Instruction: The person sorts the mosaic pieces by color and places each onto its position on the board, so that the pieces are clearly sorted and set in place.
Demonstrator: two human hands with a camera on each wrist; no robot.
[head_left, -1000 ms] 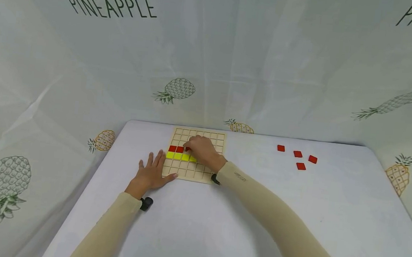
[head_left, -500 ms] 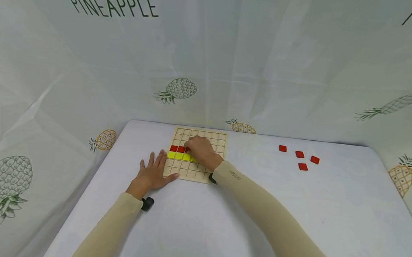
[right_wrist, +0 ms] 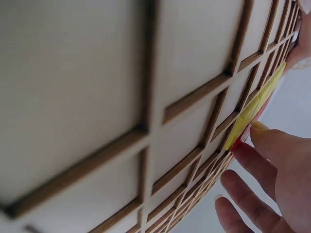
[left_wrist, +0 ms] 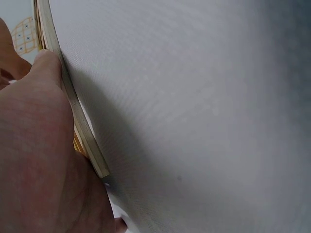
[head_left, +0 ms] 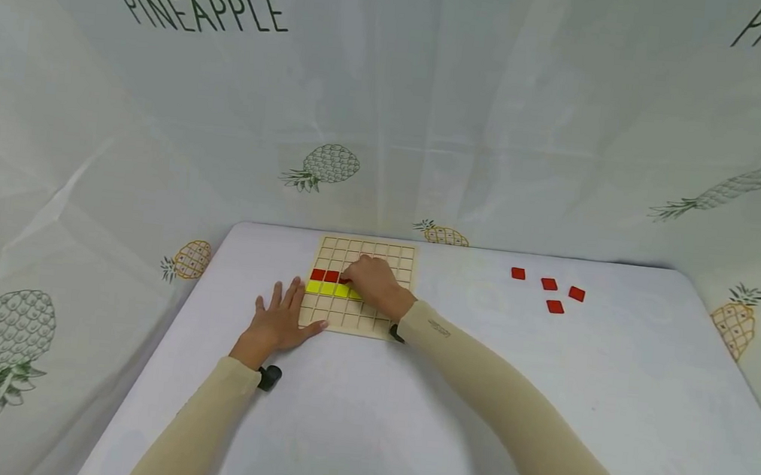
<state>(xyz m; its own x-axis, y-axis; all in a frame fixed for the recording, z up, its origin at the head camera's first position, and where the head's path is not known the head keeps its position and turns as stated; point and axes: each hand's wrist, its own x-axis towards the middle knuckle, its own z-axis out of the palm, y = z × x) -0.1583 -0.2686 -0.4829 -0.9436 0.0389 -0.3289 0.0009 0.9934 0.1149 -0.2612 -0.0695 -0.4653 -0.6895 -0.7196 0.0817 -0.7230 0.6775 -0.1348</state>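
A pale wooden grid board (head_left: pixel 328 323) lies on the table's far left part. A row of yellow square tiles (head_left: pixel 328 288) sits in its cells, and two red tiles (head_left: pixel 325 276) fill cells just behind them. My right hand (head_left: pixel 376 282) is over the board and pinches another red tile (right_wrist: pixel 237 143) between thumb and index finger, right beside the yellow row. That hand hides several cells. My left hand (head_left: pixel 276 326) lies spread at the board's left side, fingers straight. Its thumb (left_wrist: pixel 47 65) touches the board's near edge.
Several loose red tiles (head_left: pixel 555 307) lie at the back right of the white table (head_left: pixel 456 455). A pineapple-print sheet (head_left: pixel 392 103) hangs behind and along the sides. Both forearms wear beige sleeves (head_left: pixel 476 382).
My right hand stays at the same cells, with only a slight shift of its fingers on the red tile. The left hand keeps still; the head view sways a little.
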